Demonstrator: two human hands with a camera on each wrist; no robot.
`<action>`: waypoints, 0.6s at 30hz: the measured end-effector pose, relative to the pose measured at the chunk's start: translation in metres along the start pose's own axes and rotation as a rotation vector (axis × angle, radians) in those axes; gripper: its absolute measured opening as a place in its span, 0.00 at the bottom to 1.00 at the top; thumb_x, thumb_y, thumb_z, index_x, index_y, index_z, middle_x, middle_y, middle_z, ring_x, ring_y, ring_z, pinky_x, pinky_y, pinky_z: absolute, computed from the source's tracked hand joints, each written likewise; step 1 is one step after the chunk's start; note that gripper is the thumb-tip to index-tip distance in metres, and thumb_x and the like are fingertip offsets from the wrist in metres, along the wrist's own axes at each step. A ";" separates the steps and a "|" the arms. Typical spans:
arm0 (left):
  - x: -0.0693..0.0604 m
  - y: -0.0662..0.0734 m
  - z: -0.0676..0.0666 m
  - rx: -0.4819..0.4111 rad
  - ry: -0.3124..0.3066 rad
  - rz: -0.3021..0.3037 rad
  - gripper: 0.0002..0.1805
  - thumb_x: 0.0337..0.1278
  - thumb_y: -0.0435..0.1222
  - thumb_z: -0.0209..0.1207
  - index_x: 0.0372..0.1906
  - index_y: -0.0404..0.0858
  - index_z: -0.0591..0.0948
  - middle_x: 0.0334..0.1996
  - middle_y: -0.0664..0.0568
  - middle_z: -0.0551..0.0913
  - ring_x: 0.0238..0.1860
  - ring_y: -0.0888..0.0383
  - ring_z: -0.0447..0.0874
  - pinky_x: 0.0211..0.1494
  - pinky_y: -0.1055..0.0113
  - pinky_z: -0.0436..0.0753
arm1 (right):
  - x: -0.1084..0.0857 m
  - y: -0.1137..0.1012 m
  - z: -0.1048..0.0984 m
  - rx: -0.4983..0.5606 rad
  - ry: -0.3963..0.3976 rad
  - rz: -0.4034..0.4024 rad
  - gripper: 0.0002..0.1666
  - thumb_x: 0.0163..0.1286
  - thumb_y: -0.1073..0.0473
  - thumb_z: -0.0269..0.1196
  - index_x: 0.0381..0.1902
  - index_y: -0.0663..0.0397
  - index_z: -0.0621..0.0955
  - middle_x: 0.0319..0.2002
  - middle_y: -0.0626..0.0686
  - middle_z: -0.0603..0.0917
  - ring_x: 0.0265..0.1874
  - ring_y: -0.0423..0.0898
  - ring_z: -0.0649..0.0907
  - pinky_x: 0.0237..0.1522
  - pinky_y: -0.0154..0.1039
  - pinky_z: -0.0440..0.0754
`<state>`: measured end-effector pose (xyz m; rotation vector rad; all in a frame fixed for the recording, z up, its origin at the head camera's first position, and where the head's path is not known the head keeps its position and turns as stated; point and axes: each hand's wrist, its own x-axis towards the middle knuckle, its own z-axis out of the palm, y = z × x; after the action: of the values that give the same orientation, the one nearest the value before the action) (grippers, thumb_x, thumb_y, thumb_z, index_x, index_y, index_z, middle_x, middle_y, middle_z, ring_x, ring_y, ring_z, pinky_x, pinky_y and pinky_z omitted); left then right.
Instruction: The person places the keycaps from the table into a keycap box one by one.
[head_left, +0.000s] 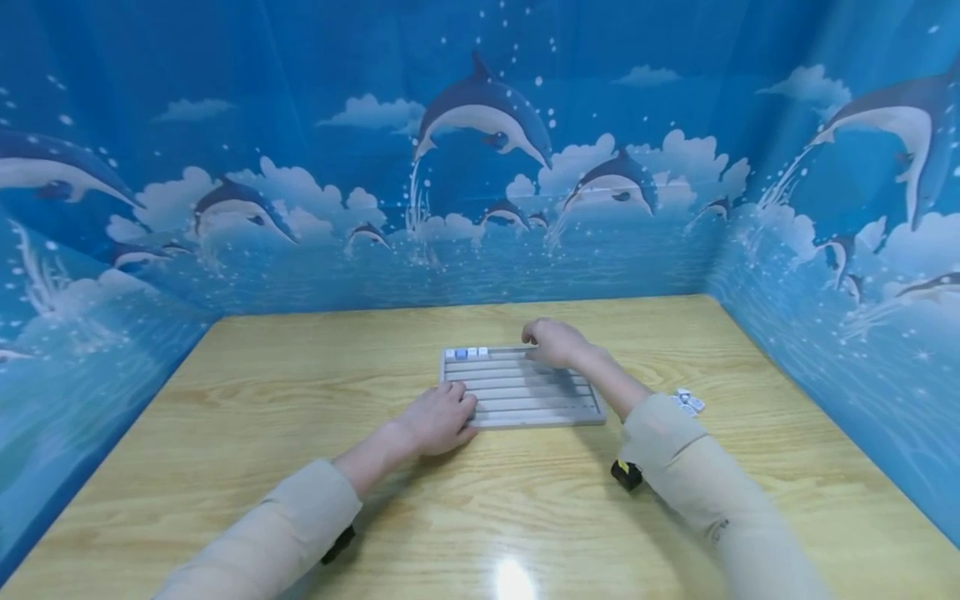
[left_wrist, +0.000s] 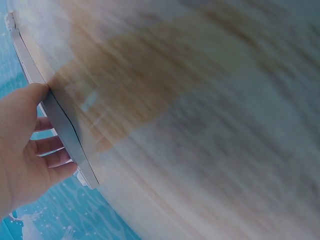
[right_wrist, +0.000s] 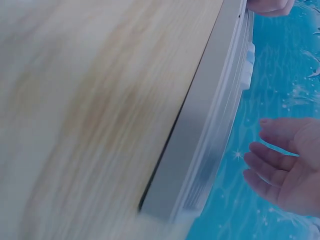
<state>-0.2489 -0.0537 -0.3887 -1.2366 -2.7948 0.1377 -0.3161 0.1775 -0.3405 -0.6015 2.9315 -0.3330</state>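
A pale grey tray [head_left: 534,403] with several long parallel slots lies flat on the table. Small white pieces [head_left: 477,352] and a blue piece [head_left: 461,354] stand side by side at the left of its far row. My left hand [head_left: 441,418] grips the tray's near left part, its thumb at the front edge and its fingers reaching over the top in the left wrist view. Above the tray's far edge hovers my right hand [head_left: 558,342], its fingers loosely bent. In the right wrist view nothing shows between those fingers [right_wrist: 270,165].
A small pile of white pieces [head_left: 687,402] with dark marks lies right of the tray, beside the right forearm. The wooden table [head_left: 300,367] is bordered by blue dolphin-print curtains [head_left: 300,167] at the back and sides.
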 end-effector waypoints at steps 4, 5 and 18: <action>0.000 0.000 0.000 0.007 -0.003 0.000 0.15 0.61 0.49 0.54 0.37 0.39 0.72 0.33 0.49 0.68 0.35 0.54 0.67 0.38 0.61 0.73 | -0.017 0.010 -0.006 0.006 0.040 0.000 0.16 0.65 0.58 0.59 0.46 0.63 0.79 0.39 0.55 0.82 0.38 0.50 0.80 0.43 0.46 0.77; 0.000 0.000 0.000 0.008 -0.001 0.000 0.15 0.61 0.49 0.54 0.37 0.39 0.72 0.33 0.49 0.68 0.35 0.54 0.67 0.38 0.61 0.73 | -0.021 0.012 -0.008 0.006 0.048 -0.001 0.15 0.65 0.58 0.59 0.45 0.63 0.79 0.37 0.55 0.82 0.36 0.49 0.80 0.42 0.46 0.77; 0.000 -0.001 0.001 0.010 0.013 0.003 0.15 0.60 0.48 0.54 0.36 0.39 0.72 0.32 0.49 0.68 0.34 0.54 0.67 0.38 0.61 0.73 | -0.066 0.058 -0.026 0.035 0.068 0.015 0.13 0.62 0.62 0.60 0.41 0.67 0.79 0.34 0.55 0.81 0.37 0.53 0.80 0.43 0.50 0.75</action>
<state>-0.2500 -0.0542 -0.3894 -1.2357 -2.7779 0.1435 -0.2825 0.2608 -0.3241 -0.5740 2.9863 -0.4104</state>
